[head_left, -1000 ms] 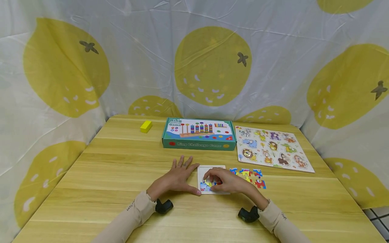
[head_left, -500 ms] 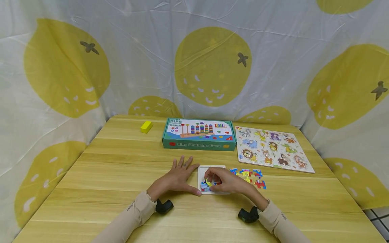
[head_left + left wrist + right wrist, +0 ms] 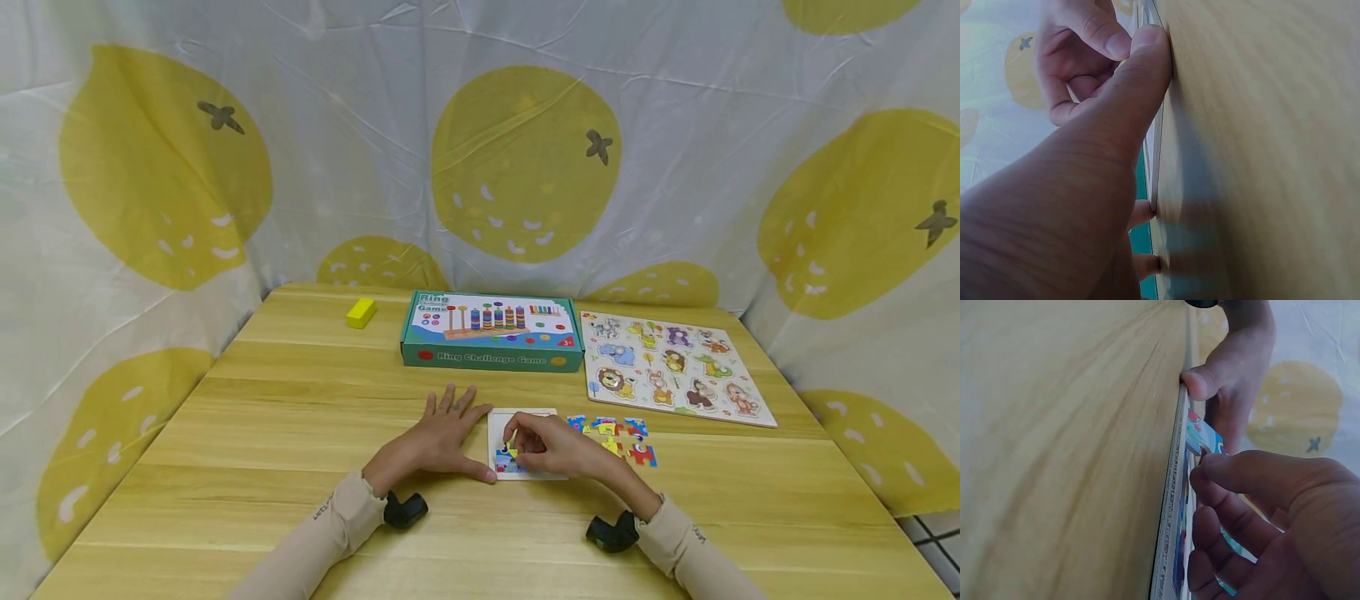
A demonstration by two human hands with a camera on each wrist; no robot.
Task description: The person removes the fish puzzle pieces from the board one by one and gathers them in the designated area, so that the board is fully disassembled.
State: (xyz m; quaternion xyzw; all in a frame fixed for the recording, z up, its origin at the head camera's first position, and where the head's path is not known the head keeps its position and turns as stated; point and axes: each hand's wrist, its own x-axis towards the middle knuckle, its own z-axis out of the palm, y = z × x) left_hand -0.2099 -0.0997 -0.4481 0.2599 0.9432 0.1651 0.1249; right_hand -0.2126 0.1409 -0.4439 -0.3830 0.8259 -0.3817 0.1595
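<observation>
A small white-rimmed puzzle tray lies on the table, with colourful jigsaw pieces in its lower part. My left hand is spread on the table at its left side, thumb at the lower left corner and fingertips near the upper left corner. Over the tray my right hand pinches a jigsaw piece between thumb and index finger. In the right wrist view that piece, blue with a red print, is tilted up from the tray. The right hand hides part of the tray's inside.
Several loose jigsaw pieces lie just right of the tray. Behind stands a green Ring Challenge Game box. An animal puzzle board lies at the back right, and a yellow block at the back left.
The right thumb and fingertips have shifted slightly over the tray's lower left, and the piece in them has changed its tilt a little. My left hand has stayed in place.
</observation>
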